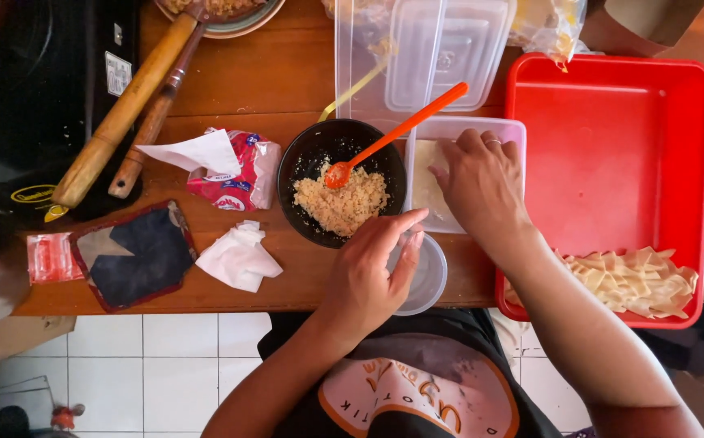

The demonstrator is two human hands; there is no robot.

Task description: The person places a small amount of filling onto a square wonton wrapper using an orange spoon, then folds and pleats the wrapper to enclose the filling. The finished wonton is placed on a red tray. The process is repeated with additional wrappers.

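The right hand point(482, 191) lies palm down in a shallow white rectangular container point(465, 130), its fingers spread and pressing on a pale sheet of dough point(425, 182) inside; it grips nothing. The left hand point(368, 272) hovers over a small round clear cup point(429, 280) at the near edge of the table, fingers loosely curled with the tips close together; whether they pinch anything I cannot tell.

The wooden table point(271, 81) carries everything. On the right stands a big red tray point(611, 122), with a heap of folded pale dough pieces point(636, 280) in its near corner. On the far left sits a black appliance point(35, 89). Far from the hands lie clear plastic boxes and lids point(441, 49). Just left of the white container is a black bowl point(319, 154) holding a crumbly tan filling point(344, 203), with an orange spoon point(400, 130) resting in it, handle pointing far and right. Left of the bowl, a wooden rolling pin point(120, 113) lies slantwise, and near it a red-trimmed dark cloth pad point(137, 255), a red-and-white packet point(234, 174) and a crumpled white tissue point(238, 255).
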